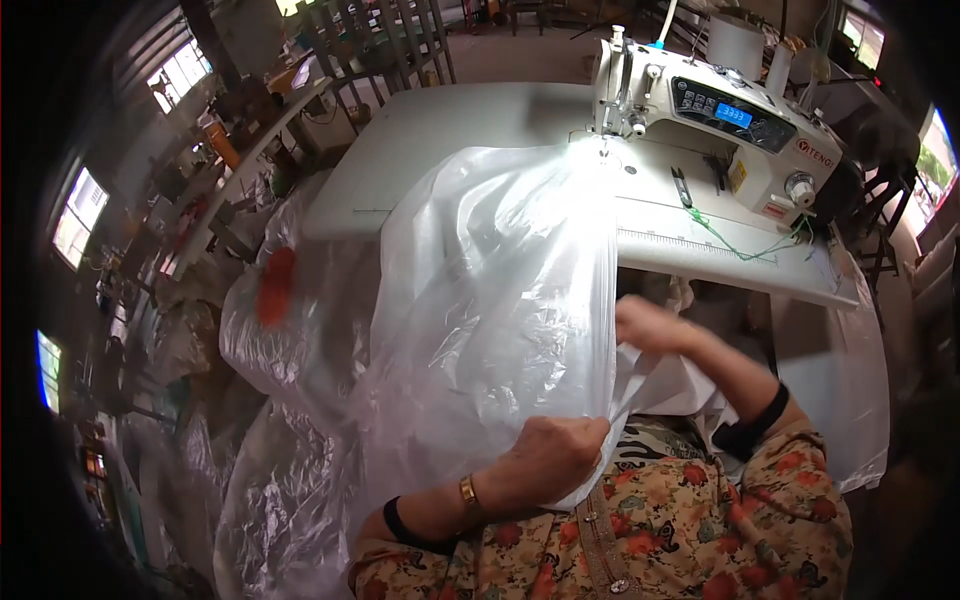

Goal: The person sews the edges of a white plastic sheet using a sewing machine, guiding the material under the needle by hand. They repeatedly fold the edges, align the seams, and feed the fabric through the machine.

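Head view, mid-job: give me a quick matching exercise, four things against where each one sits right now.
Things:
1. left hand
2. right hand
3. sewing machine
4. orange patch

Places:
A. far right of the white table
B. on the plastic bundle at the left
C. pinching the clear plastic sheet's near edge, close to the body
D. at the sheet's right edge, below the table front

Pairs: 1-C, 2-D, 3-A, 4-B
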### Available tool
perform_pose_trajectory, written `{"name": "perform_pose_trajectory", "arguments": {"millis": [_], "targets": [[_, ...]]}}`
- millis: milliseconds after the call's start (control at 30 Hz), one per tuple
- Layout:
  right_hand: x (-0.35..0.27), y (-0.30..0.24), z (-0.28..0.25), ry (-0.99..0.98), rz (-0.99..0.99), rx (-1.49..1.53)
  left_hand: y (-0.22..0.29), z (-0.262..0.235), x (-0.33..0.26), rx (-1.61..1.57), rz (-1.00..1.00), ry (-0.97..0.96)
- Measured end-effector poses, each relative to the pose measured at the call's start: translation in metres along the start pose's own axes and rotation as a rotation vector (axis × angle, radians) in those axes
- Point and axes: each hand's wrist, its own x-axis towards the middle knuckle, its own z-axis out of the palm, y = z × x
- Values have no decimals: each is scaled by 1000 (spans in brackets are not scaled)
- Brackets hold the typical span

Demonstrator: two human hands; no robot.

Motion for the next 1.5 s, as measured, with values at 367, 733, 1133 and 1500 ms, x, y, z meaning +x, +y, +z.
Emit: {"name": "perform_pose_trajectory", "arguments": {"millis": [367, 733, 1133, 1500], "targets": [[120, -9, -115, 560, 430, -795, 9, -3, 20, -108, -8, -99], [132, -7, -89, 675, 430, -891, -15, 27, 18, -286, -23, -108], [150, -1, -98, 706, 345, -940, -45, 27, 36, -143, -127, 37], [121, -5, -83, 831, 447, -763, -59, 36, 67, -219, -151, 184]]}}
